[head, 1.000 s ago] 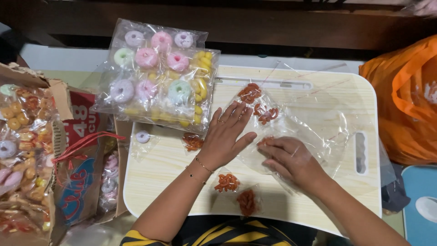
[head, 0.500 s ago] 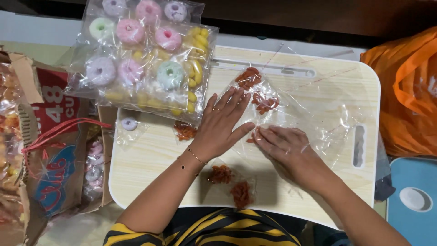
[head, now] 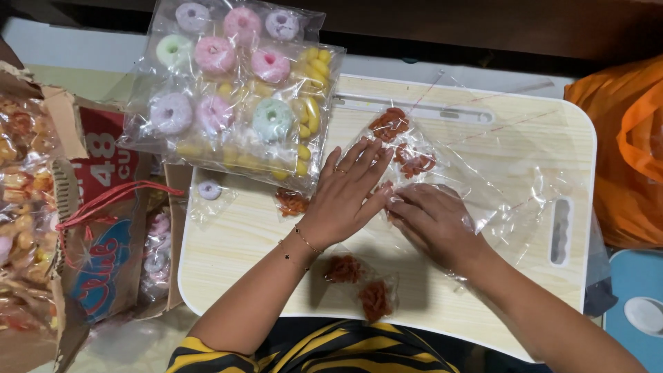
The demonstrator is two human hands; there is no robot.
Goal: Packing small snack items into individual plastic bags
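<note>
A large clear plastic bag [head: 497,179] lies on a pale wooden lap table [head: 483,290], with small packets of orange-red snacks [head: 404,141] inside its left end. My left hand [head: 345,197] presses flat on the bag's left edge, fingers spread, a ring on one finger and a bracelet at the wrist. My right hand [head: 431,221] is pushed into the bag's opening, fingers curled over another red packet that is mostly hidden. Two more red snack packets [head: 359,283] lie near the table's front edge, and one [head: 291,202] rests left of my left hand.
A sheet of packets with pastel ring snacks and yellow pieces [head: 235,97] overlaps the table's back left corner. A single small ring packet [head: 209,191] lies below it. A cardboard box of snack packs [head: 76,228] stands left. An orange plastic bag [head: 632,152] sits right.
My right hand has slid a little farther up into the bag toward my left hand. The camera view shifted slightly; the left hand stays pressed on the bag.
</note>
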